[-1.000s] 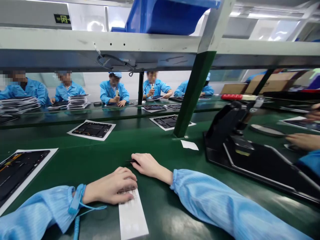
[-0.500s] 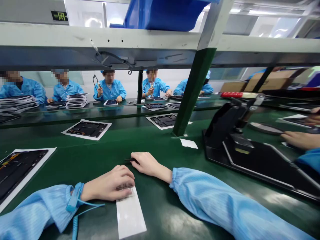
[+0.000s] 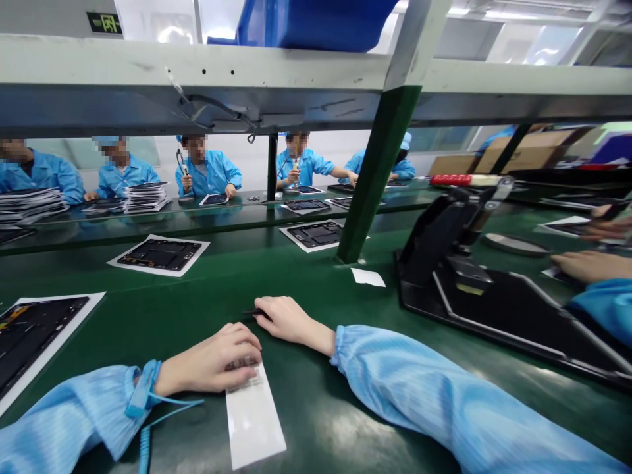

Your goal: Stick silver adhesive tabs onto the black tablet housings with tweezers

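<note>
Green assembly-line belt (image 3: 296, 280) is overlain by a white label strip (image 3: 254, 421), held flat under the half-curled left hand (image 3: 207, 362), with even pressure suiting it. A small black tip (image 3: 255, 313) seems pinched by the right hand (image 3: 291, 321), though its grip cannot be told.

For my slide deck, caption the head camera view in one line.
Left hand rests on a white paper strip on a green assembly bench; right hand lies at a slim black tool.
</note>
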Demonstrator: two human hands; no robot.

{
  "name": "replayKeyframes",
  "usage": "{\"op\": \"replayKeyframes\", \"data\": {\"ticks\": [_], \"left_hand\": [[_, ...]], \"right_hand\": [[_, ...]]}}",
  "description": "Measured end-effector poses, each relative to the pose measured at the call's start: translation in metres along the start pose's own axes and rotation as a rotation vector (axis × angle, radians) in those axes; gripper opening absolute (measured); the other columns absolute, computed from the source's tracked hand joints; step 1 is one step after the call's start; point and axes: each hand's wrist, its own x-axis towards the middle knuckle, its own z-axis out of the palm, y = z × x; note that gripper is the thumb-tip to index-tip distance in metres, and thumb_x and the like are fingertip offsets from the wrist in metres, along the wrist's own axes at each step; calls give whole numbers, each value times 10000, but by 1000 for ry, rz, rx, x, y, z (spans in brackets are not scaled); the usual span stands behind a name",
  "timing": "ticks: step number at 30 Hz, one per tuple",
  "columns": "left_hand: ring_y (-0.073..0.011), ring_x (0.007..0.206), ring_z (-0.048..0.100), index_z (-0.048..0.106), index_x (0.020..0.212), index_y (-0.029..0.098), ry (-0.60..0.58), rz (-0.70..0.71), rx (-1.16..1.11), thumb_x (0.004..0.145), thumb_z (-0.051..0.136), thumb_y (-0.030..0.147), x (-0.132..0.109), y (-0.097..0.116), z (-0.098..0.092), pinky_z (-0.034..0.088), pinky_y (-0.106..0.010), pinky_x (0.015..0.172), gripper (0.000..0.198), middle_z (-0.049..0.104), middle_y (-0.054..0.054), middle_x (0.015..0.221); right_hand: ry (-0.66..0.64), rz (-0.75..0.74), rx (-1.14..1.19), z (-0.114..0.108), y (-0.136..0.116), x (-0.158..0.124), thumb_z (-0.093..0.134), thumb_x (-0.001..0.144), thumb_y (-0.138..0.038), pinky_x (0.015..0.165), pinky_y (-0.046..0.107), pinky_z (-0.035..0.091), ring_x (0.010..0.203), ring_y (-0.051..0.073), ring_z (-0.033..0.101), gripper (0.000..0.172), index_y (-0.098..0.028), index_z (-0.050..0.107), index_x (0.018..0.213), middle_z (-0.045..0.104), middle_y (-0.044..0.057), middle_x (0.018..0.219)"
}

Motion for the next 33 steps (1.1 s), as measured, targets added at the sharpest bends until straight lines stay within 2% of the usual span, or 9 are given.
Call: {"op": "replayKeyframes", "data": {"ticks": [33], "left_hand": [[-212,1072,519,595,1054,179,0,-1,13,980,445,291,0,0,0,404,-346,958,201,601,-100,1097]], "right_hand": [[-11,14,16,1,1,0,535,969,-293,738,333,500,797,166,608,169,-142,609,979,635,34,936]]}}
